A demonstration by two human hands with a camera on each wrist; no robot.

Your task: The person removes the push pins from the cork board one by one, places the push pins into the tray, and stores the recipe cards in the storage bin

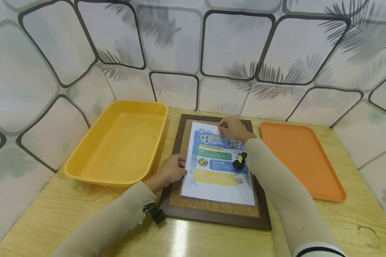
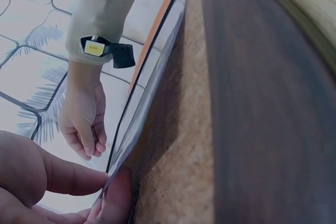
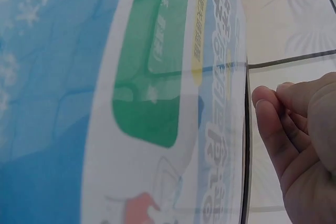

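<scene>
Blue-and-white sheet [image 1: 216, 165] lies over the framed corkboard [image 1: 218, 207], long axis running away from the person, rightward of the left hand [image 1: 172, 168], which is nearer and pinches its left edge; right hand [image 1: 234, 127] curled over top end, nothing visible in it.

Printed sheet [image 1: 217, 167], large Chinese title [image 1: 220, 141] ending "食谱", smaller lines [image 1: 213, 155] unreadable

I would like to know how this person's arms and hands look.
Long, plain beige sleeves reach the wrists. The left hand and right hand wear no gloves. A black device is strapped near each wrist; the right one bears a yellow label. Nearer the body, the right side shows a white band with a black stripe.
</scene>
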